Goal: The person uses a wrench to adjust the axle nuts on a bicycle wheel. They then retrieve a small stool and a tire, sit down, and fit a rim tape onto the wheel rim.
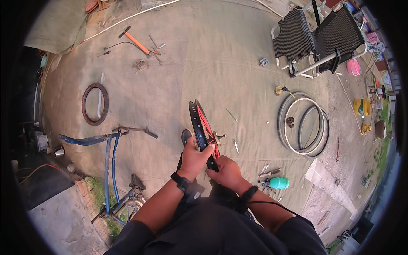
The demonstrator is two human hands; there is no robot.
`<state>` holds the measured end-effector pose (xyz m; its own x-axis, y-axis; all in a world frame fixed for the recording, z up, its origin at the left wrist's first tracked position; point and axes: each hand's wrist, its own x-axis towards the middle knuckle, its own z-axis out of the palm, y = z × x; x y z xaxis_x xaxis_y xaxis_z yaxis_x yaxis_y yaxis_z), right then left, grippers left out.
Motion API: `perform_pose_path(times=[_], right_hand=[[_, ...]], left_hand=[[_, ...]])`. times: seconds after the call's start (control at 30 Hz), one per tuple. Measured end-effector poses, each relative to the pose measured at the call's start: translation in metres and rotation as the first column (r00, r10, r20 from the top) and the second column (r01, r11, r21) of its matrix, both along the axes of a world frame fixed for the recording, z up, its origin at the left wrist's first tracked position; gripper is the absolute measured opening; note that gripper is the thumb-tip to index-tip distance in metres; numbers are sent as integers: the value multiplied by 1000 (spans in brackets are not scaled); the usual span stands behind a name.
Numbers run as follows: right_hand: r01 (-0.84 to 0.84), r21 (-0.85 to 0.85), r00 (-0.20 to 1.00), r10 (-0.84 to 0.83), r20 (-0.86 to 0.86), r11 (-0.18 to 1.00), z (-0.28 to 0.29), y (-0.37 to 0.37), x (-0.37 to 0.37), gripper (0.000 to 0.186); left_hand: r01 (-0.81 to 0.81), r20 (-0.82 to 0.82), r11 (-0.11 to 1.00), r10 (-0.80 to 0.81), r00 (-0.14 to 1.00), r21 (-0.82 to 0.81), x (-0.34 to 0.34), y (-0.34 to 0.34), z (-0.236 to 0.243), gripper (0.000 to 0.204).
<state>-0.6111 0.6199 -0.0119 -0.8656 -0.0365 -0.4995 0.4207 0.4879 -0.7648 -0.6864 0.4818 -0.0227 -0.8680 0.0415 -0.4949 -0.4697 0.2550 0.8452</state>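
Observation:
I hold a small bicycle wheel [196,121] upright in front of me, seen nearly edge-on. It has a black rim, red spokes and an axle sticking out on its right side; no tire is on the rim. My left hand [196,159] is closed round the rim, its thumb lying across the outer face. Lower down, my right hand [228,171] grips the rim's near end, with its fingers partly hidden. A shoe [186,137] shows just left of the wheel. On the ground to the right lies a wrench [236,146].
At left are a blue bicycle frame [107,170], a tire [85,116] and an orange hand pump [137,41]. Rims and tires [282,134] lie at right, near a teal container [279,183] with tools. Black chairs [293,36] stand far right, a yellow bucket [361,106] beyond.

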Motion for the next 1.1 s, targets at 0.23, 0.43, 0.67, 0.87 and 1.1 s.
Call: perform_pose_path(times=[0.23, 0.43, 0.67, 0.87, 1.1], right_hand=[[121, 145, 990, -131, 59, 982, 22, 26, -127, 34], [135, 166, 973, -162, 163, 977, 48, 49, -219, 38], [99, 319, 986, -136, 94, 943, 59, 101, -308, 50], [37, 259, 995, -60, 79, 965, 90, 151, -421, 59], [-106, 199, 988, 80, 135, 974, 109, 200, -576, 77]], left_hand=[[186, 1, 981, -186, 982, 58, -117, -46, 3, 27], [330, -246, 885, -418, 875, -330, -200, -95, 20, 25], [433, -94, 781, -524, 846, -450, -309, -51, 69, 37], [480, 267, 858, -514, 816, 184, -426, 16, 64, 45], [458, 383, 827, -559, 735, 327, -589, 112, 97, 44]])
